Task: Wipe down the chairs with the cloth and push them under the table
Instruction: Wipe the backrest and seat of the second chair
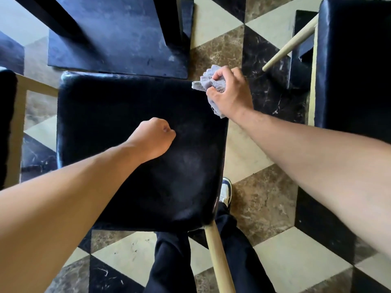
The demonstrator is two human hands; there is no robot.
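Two bare arms reach down over a black padded chair seat [118, 127] in the head view, which looks almost straight down. The right hand [229, 92] has its fingers curled tightly round a crumpled grey cloth [206, 82], holding it at the far right corner of the seat; bits of the cloth stick out above the knuckles and below the heel of the hand, where it hangs over the seat's right edge. The left hand [153, 137] is closed into a loose fist with nothing visible inside it, and sits over the middle of the seat; whether it presses on the padding or hovers just above cannot be told.

The seat's surface looks dull and faintly smeared near its centre. A pale wooden chair leg [219, 261] shows under the near right corner. Just beyond the far edge of the seat lies a dark, scuffed table base [118, 43], with dark posts rising from it. A second black chair [353, 66] stands well to the right, one pale leg [289, 45] slanting out of it, and the edge of another dark seat [7, 123] shows at the left border. Below, the person's dark trousers [171, 263] and a white shoe [226, 192] stand on a patterned marble floor [264, 204].
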